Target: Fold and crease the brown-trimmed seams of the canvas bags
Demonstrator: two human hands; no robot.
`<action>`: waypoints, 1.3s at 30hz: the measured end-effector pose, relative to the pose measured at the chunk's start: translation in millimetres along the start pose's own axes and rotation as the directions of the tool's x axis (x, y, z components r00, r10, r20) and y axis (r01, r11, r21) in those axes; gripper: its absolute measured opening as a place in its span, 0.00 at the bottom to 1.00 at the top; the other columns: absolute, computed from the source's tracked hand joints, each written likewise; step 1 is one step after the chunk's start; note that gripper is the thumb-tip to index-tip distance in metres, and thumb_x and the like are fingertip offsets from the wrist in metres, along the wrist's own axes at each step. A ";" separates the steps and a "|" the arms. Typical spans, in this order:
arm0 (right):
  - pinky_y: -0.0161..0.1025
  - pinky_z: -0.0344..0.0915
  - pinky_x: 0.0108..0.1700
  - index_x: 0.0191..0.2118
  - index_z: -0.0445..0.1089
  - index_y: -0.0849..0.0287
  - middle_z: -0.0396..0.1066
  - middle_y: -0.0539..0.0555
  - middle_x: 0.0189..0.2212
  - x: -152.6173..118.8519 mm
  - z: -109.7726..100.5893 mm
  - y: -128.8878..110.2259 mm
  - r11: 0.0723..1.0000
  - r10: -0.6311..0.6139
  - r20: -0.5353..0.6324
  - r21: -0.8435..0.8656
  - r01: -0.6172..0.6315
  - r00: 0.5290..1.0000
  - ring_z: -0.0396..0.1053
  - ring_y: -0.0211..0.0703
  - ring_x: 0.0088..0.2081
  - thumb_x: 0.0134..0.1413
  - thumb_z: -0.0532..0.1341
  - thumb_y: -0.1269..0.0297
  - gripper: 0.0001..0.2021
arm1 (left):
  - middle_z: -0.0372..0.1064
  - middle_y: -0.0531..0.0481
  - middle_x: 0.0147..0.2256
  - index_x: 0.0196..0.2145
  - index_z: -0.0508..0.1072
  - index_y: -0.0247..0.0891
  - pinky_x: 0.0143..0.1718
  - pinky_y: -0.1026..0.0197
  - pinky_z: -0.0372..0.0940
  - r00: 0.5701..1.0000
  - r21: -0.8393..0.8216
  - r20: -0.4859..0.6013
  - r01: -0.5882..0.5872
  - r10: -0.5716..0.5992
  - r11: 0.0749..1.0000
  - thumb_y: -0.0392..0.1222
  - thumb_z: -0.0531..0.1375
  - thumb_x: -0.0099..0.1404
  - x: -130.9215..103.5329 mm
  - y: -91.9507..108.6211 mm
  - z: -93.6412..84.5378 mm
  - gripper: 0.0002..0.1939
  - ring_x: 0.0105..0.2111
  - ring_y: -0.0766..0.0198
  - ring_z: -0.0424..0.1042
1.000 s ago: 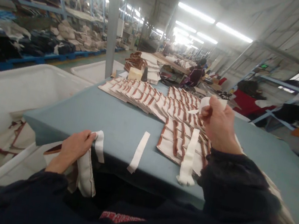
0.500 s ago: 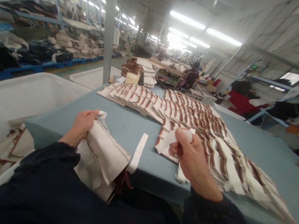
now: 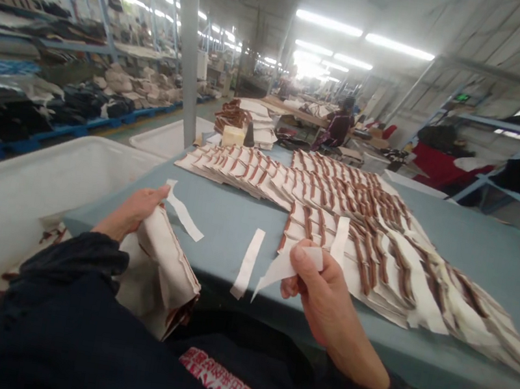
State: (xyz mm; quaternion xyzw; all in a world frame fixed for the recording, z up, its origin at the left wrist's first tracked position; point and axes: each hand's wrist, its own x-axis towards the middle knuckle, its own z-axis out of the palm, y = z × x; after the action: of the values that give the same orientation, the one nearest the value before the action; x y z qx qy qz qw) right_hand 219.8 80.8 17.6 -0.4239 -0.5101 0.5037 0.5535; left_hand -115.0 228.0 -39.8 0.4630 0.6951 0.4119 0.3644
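My left hand grips the top edge of a folded cream fabric piece with brown edging, which hangs in front of the table edge. By its fingertips a white strip trails across the tabletop; whether the fingers still pinch its end I cannot tell. My right hand is closed, thumb on top, on another white strip whose pointed end slants down to the left. Between the hands, one more white strip lies at the table edge. A further strip shows just behind my right hand.
Overlapping rows of cream pieces with brown edging cover much of the blue-green table. A white bin with similar pieces stands at the left. Past a metal post, a person sits farther back.
My left hand has shifted left with the fabric piece, and the white strip by its fingertips now stretches over the table. My right hand is lower, its strip pointing down toward the table edge.
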 end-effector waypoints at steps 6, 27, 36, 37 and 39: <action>0.32 0.62 0.25 0.28 0.70 0.57 0.67 0.45 0.16 -10.8 -5.6 0.8 0.999 -0.021 -0.024 0.036 0.022 0.999 0.62 0.33 0.19 0.58 0.72 0.38 0.26 | 0.69 0.46 0.21 0.21 0.73 0.38 0.27 0.58 0.61 0.994 0.131 -0.105 0.004 0.009 0.991 0.59 0.62 0.65 -14.4 -23.7 -20.7 0.24 0.23 0.59 0.67; 0.33 0.65 0.24 0.31 0.71 0.56 0.68 0.46 0.18 -41.0 29.3 5.1 0.993 0.075 0.004 0.085 -0.075 0.997 0.64 0.36 0.19 0.59 0.71 0.39 0.24 | 0.52 0.62 0.19 0.52 0.79 0.36 0.25 0.60 0.40 0.598 -0.342 0.795 0.307 0.100 0.888 0.78 0.70 0.52 -249.2 -73.4 122.7 0.45 0.20 0.69 0.46; 0.35 0.66 0.29 0.32 0.72 0.58 0.71 0.50 0.19 -107.2 -2.4 48.6 0.944 0.170 -0.114 -0.265 -0.195 0.979 0.68 0.39 0.23 0.63 0.66 0.36 0.27 | 0.52 0.62 0.18 0.49 0.81 0.35 0.23 0.66 0.45 0.864 -0.727 0.500 0.378 0.065 0.573 0.68 0.74 0.56 -264.8 -56.3 97.9 0.36 0.20 0.71 0.46; 0.36 0.66 0.29 0.32 0.72 0.58 0.71 0.50 0.19 -112.0 -6.1 55.1 0.936 0.185 -0.132 -0.277 -0.216 0.974 0.67 0.39 0.23 0.63 0.66 0.35 0.27 | 0.49 0.63 0.17 0.47 0.82 0.34 0.23 0.66 0.47 0.898 -0.740 0.439 0.343 0.029 0.578 0.68 0.73 0.58 -265.0 -54.6 94.2 0.34 0.19 0.71 0.45; 0.36 0.67 0.29 0.31 0.72 0.58 0.71 0.50 0.19 -118.3 -13.4 66.6 0.917 0.231 -0.131 -0.301 -0.261 0.964 0.68 0.40 0.23 0.62 0.65 0.34 0.28 | 0.46 0.64 0.15 0.41 0.84 0.32 0.22 0.66 0.49 0.938 -0.731 0.347 0.267 0.004 0.628 0.68 0.71 0.61 -265.0 -52.8 88.1 0.32 0.18 0.71 0.46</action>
State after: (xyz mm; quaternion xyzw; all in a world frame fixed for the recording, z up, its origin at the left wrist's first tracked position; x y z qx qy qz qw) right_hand 228.0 -26.9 -65.8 -0.5906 -0.5005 0.4609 0.4339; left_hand 26.1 -13.7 -89.5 0.2706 0.4184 0.5600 0.6618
